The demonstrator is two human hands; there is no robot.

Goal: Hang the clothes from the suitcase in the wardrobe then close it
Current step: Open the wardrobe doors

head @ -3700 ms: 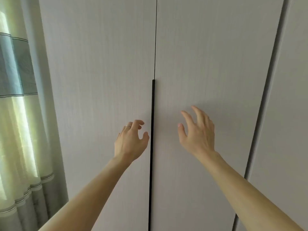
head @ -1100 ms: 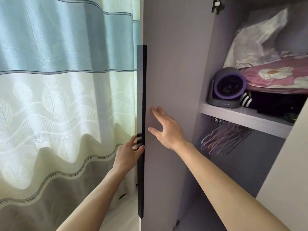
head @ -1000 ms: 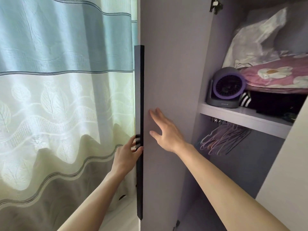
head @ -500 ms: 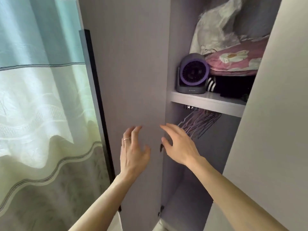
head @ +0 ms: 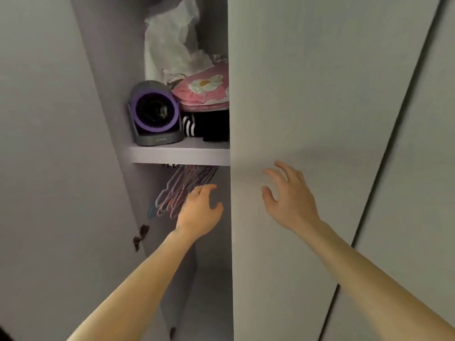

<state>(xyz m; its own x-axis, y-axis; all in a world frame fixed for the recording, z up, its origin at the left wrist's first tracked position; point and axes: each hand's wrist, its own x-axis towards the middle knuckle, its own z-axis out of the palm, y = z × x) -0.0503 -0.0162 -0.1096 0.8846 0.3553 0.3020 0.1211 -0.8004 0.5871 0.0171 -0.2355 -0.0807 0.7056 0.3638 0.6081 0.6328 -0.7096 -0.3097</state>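
Wardrobe (head: 115,70) fills pretty much the whole shot, straight ahead of both arms. The left door (head: 49,143) is swung wide open and the right door (head: 320,94) sits shut. So the only way in is the tall gap between the inner side wall and the right door's left edge. A hinge (head: 140,236) sticks out on the open door's side, low down.

A shelf (head: 179,151) cuts across the gap. On it there's a purple fan (head: 155,114), some black striped fabric (head: 206,124), pink bedding (head: 204,92) and a white bag (head: 170,45) piled on top. A bunch of hangers (head: 177,193) dangles right under the shelf. Below them it's just open space down to the wardrobe floor.

The left grip (head: 199,212) is reaching into that gap under the shelf with fingers spread loose, a ring (head: 195,191) on one finger, and nothing in it. Its fingertips are right at the hangers, but I honestly can't tell if they're touching. The thumb is just beside the right door's edge.

The right grip (head: 290,203) is out in front of the shut door's face, near that same edge. It's open with fingers fanned and slightly bent, and it's got nothing in it either. I can't tell if it's actually on the door.
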